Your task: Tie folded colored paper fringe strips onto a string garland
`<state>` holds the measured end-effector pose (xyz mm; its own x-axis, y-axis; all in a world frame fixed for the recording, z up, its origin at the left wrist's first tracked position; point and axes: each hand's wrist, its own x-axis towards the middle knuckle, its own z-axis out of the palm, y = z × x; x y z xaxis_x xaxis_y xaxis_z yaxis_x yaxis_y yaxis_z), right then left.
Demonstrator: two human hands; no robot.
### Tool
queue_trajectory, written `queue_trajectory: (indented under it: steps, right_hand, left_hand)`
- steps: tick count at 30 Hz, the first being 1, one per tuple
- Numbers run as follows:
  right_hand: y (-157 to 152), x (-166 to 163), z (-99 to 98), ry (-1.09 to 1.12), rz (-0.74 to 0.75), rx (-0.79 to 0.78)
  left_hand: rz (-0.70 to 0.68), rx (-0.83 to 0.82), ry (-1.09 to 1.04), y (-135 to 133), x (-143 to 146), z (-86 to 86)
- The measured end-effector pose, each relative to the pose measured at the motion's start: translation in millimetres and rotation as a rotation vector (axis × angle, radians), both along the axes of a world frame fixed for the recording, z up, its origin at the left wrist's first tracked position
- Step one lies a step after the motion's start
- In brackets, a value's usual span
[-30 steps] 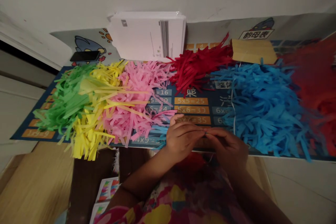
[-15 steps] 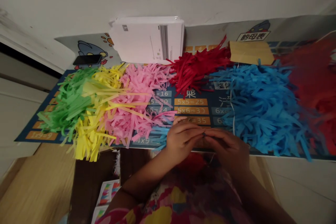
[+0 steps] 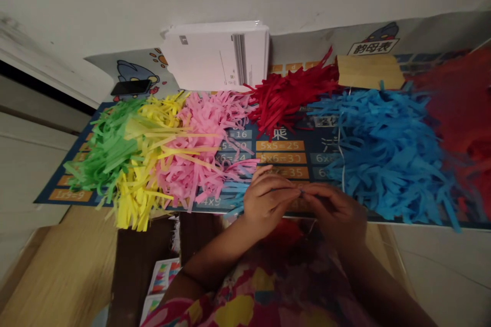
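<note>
**Inspector:** Head view, the only one. Report the hands.

**Operator:** I see the left hand [image 3: 268, 199] and right hand [image 3: 335, 209] meeting at six o'clock, at the near edge of the chart mat [image 3: 282, 156]. Both are curled, fingertips pinched together on something small between them. It is too dark and fine for me to name; a thin white string [image 3: 340, 158] runs from about that spot up toward twelve, over the blue strips [image 3: 387, 148].

**Inspector:** Material on the mat?

**Operator:** Heaps of cut paper strips. Green strips [image 3: 103, 150] at nine o'clock, then yellow strips [image 3: 148, 163] and pink strips [image 3: 199, 143] just beside; red strips [image 3: 291, 94] at twelve; the blue heap at three. A further red mass [image 3: 464, 112] sits at the far right, blurred. Behind lie a white paper stack [image 3: 218, 56], a phone [image 3: 130, 87] and a wooden block [image 3: 370, 71].

**Inspector:** Progress?

**Operator:** My judgement: cutting looks done, all colours lying in loose heaps. No finished bundle shows on the mat; a red shape below the hands is too dark to tell. Work on the pinched piece appears underway, most strips untouched.
</note>
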<state>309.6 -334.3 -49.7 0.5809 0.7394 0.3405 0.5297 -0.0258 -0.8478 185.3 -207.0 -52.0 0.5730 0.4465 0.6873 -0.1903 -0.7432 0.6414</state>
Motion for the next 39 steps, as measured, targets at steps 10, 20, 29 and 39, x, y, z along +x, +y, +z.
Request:
queue_trajectory:
  steps: [10, 20, 29, 39]
  right_hand:
    - [-2, 0, 2.6, -0.049, -0.011, -0.029]
    - [5, 8, 13.0, -0.145, 0.136, -0.051]
    - [97, 211, 67.7, -0.466, -0.355, -0.524]
    - [148, 253, 52.6, -0.236, -0.467, -0.526]
  left_hand:
    - [0.024, 0.014, -0.007, -1, 1, 0.3]
    - [-0.042, -0.193, 0.184, 0, 1, 1.5]
    - [-0.082, -0.214, 0.071, 14, -5, 5.0]
    - [0.0, -0.288, 0.071, 17, -13, 8.7]
